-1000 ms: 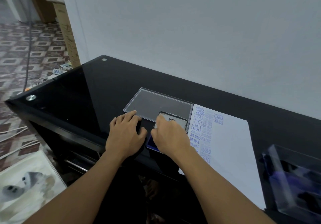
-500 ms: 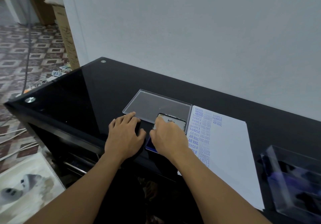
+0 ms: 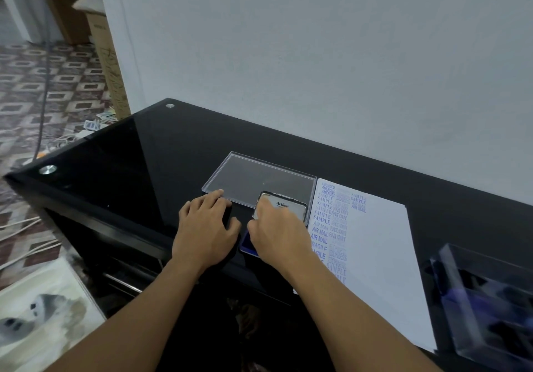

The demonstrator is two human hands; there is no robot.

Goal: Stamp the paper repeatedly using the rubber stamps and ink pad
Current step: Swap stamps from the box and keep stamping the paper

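Fingers [image 3: 261, 213] of the right hand [image 3: 278, 234] curl over the ink pad [image 3: 246, 243], grip hidden; left hand [image 3: 205, 231] lies flat beside it.

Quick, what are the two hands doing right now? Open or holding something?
Left hand: open, fingers resting on the black table.
Right hand: curled over the ink pad; cannot tell what it holds.

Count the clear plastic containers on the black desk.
2. A flat clear plastic tray lies beside the far left corner of the white stamped paper; a deeper clear plastic box sits right of the paper. More may lie out of frame.
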